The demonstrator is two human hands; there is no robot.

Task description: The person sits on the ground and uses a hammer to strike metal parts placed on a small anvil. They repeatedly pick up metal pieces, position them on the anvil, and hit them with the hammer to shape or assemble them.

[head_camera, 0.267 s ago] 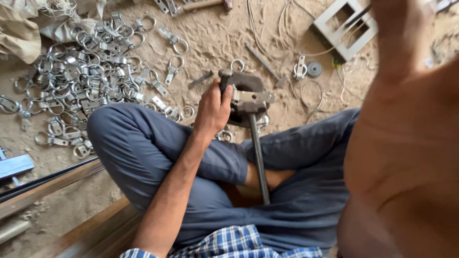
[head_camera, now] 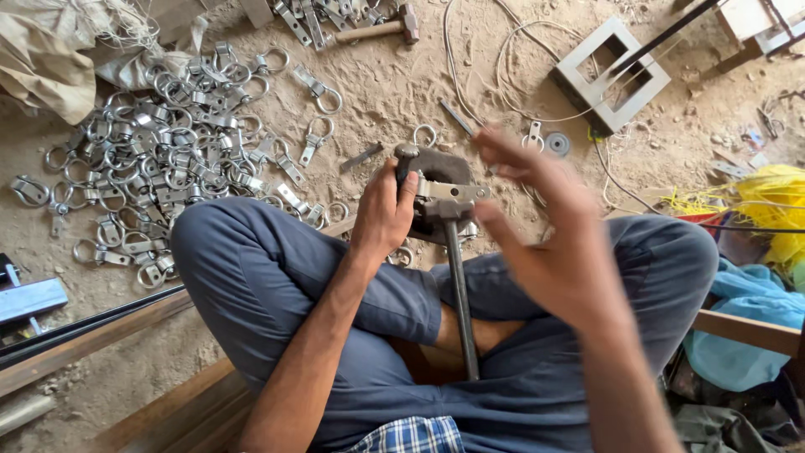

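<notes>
Lever press tool (head_camera: pixel 440 197), centre of frame, standing on the sandy floor (head_camera: pixel 394 92) between the seated person's knees; dark rusty head with a flat metal strip across it, long handle bar (head_camera: pixel 460 294) running straight down the frame toward the lap. Long axis near vertical in the picture. Left hand (head_camera: pixel 384 214) sits on the tool head's left side, fingers curled around it, thumb up near the top knob; it is the nearer hand, in contact. Right hand (head_camera: pixel 558 243) hovers to the right of the head and above the handle, fingers spread wide and holding nothing, blurred; the tool lies left of it, apart. Small ring clamp (head_camera: pixel 425 134) just above the head. Upper left: large heap of shiny ring clamps (head_camera: pixel 168 159), tan sacking (head_camera: pixel 50 59) beside it. Top centre: hammer (head_camera: pixel 381 29). Upper right: grey square metal frame (head_camera: pixel 610 75), loose wire. Right edge: yellow cord bundle (head_camera: pixel 776 205), blue cloth (head_camera: pixel 746 323). No packages, labels or signs seen.
</notes>
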